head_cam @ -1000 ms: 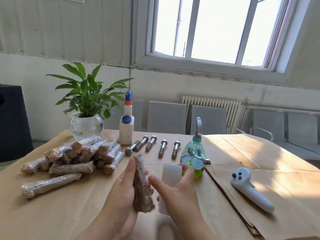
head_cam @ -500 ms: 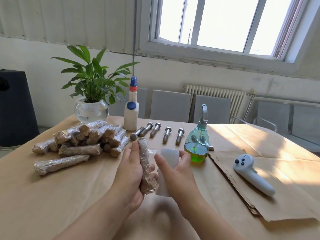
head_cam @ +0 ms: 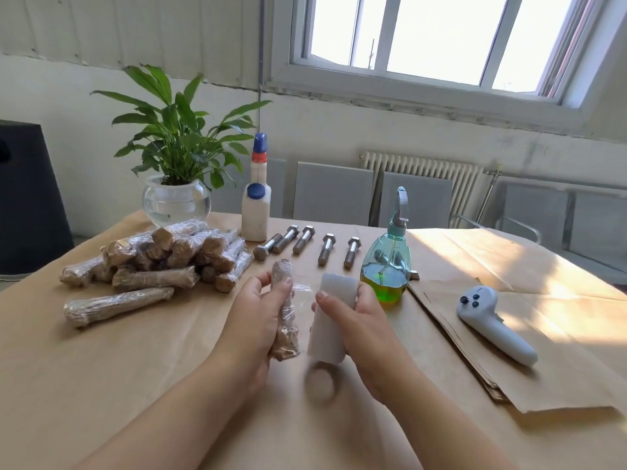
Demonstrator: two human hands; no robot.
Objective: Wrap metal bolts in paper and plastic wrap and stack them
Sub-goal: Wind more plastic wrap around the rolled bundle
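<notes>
Left hand (head_cam: 252, 318) is closed around a paper-wrapped bolt (head_cam: 285, 310), held nearly upright just above the table (head_cam: 135, 368), thumb pressed to its upper part. Right hand (head_cam: 353, 320) grips the roll (head_cam: 330, 320) of plastic wrap, fingers curled behind, thumb across the front; the roll stands close beside the bolt. A thin sheet of film (head_cam: 302, 291) stretches between roll and bolt, clear and crinkled, and the bolt's surface already shines with wrap. Over on the left sits the pile (head_cam: 169, 256) of finished bundles, stacked loosely, with one more bundle (head_cam: 117, 305) lying apart in front of it. Beyond the hands, five bare bolts (head_cam: 307, 245) lie in a row, heads pointing away. A white glue bottle (head_cam: 256, 205) stands just behind them, and a plant (head_cam: 176, 171) in a glass bowl behind the pile. A spray bottle (head_cam: 386, 262) with green liquid stands right behind the right hand. Off to the right, a white controller (head_cam: 492, 322) rests on a stack of brown paper sheets (head_cam: 509, 368), sunlight falling across that side.
</notes>
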